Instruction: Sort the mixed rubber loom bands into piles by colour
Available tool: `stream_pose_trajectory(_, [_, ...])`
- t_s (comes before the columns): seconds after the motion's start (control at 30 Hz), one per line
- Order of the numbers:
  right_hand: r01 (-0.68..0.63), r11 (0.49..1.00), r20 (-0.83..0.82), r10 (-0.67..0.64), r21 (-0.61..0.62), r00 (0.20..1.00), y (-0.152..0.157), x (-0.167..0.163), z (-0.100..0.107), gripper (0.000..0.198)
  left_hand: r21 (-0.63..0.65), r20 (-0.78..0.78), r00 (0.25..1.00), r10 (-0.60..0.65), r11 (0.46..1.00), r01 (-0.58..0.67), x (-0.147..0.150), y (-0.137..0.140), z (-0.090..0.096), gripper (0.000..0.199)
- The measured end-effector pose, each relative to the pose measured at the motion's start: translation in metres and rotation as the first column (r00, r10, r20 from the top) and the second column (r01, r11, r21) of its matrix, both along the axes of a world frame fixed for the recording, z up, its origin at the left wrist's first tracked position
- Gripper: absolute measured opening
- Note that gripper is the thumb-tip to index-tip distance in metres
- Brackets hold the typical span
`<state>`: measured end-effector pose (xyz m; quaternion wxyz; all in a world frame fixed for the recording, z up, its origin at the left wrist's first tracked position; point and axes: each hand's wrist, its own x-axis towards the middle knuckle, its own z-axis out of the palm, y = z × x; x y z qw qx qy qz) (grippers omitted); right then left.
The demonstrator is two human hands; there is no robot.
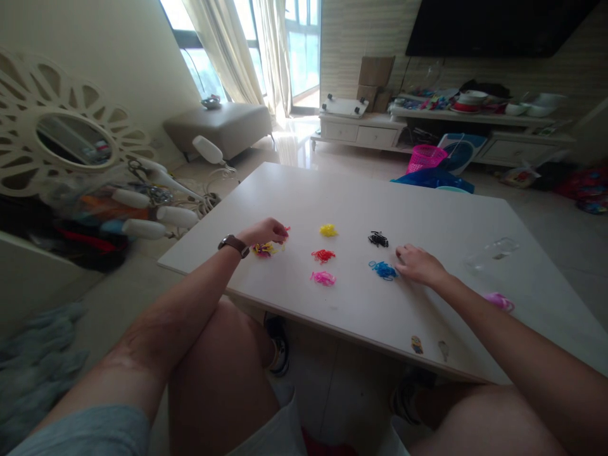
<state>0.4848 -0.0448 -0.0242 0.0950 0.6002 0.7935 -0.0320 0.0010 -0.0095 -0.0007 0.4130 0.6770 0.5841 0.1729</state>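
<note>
My left hand (270,232), with a brown-strapped watch on the wrist, is closed in a pinch on small red rubber bands (287,228). Just below it lies a mixed pile of yellow and dark rubber bands (263,250). Sorted by colour, more piles sit mid-table: yellow bands (328,230), red bands (323,256), pink bands (323,278), black bands (379,239) and blue bands (383,270). My right hand (418,264) rests right beside the blue pile, its fingers bent but apart, with nothing visible in them.
On the white table (361,196), a clear plastic container (494,253) lies at the right, near a pink-purple item (498,301). A minion sticker (417,344) is by the front edge. White lamp arms (175,215) stand close to the table's left side.
</note>
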Motion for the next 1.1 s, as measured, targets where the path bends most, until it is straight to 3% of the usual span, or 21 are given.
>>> stream_pose_trajectory(0.2, [0.034,0.999,-0.05,-0.035,-0.009,0.998,-0.001,-0.002,0.005,0.028,0.008,0.037,0.998,-0.05,0.999,0.05,0.027,0.003,0.007,0.03])
stream_pose_trajectory(0.3, [0.037,0.997,-0.139,-0.027,0.071,0.99,-0.008,-0.015,0.017,0.03,0.014,0.034,0.993,-0.114,0.993,0.113,0.048,0.001,0.013,0.033])
stream_pose_trajectory(0.43, [-0.137,0.971,-0.332,0.197,0.195,0.922,-0.028,-0.046,0.037,0.035,0.054,0.101,0.968,-0.229,0.973,0.225,0.084,-0.004,0.019,0.036])
stream_pose_trajectory(0.57, [-0.405,0.89,-0.424,0.455,0.207,0.783,-0.05,-0.07,0.049,0.048,0.082,0.212,0.925,-0.314,0.949,0.304,0.124,-0.011,0.024,0.038])
stream_pose_trajectory(0.73, [-0.466,0.858,-0.463,0.511,0.217,0.724,-0.061,-0.076,0.052,0.056,0.11,0.285,0.864,-0.415,0.91,0.4,0.164,-0.022,0.033,0.037])
stream_pose_trajectory(0.87, [-0.49,0.833,-0.47,0.551,0.257,0.69,-0.059,-0.074,0.053,0.055,0.132,0.27,0.848,-0.456,0.89,0.436,0.177,-0.029,0.038,0.033])
stream_pose_trajectory(1.1, [-0.523,0.802,-0.465,0.594,0.287,0.656,-0.06,-0.076,0.056,0.044,0.057,0.279,0.857,-0.434,0.898,0.436,0.179,-0.032,0.032,0.032])
